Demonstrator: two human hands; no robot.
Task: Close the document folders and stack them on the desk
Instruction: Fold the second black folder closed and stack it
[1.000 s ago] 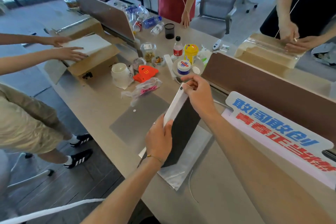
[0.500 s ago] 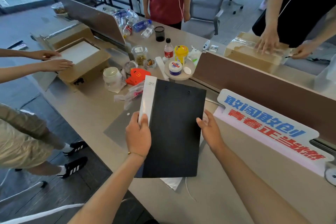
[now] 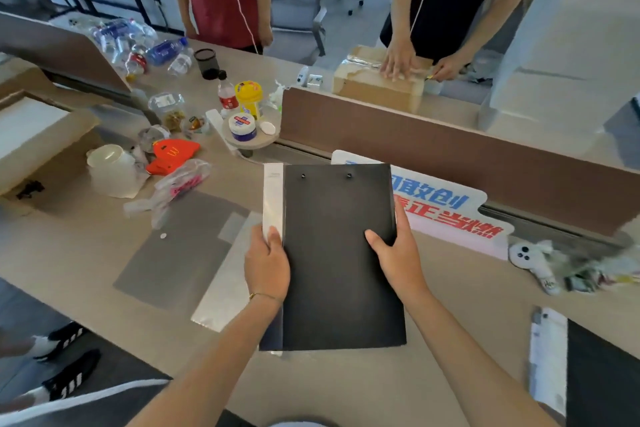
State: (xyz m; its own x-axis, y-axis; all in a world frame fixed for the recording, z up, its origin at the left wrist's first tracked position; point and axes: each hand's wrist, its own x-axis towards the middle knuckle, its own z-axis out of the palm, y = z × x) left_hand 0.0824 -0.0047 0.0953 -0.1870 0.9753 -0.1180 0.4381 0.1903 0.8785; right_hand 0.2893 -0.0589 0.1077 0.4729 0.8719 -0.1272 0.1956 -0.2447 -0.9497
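Desk bare R; clutter far L.

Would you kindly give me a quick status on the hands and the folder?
Left hand and right hand both gripping closed black folder. Second folder lying at right on desk. Nothing in the way.

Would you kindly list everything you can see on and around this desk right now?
black closed document folder with white spine: 1, held above the desk
second black folder with white spine: 1, desk, bottom right
grey plastic sheet: 1, desk, left of the held folder
white mug: 1, left
red paper carton: 1, beside the mug
yellow jar: 1, by the brown divider
cardboard box: 1, beyond the divider, under another person's hand
clear bottles: several, far left
left hand: gripping the spine edge
right hand: gripping the right edge
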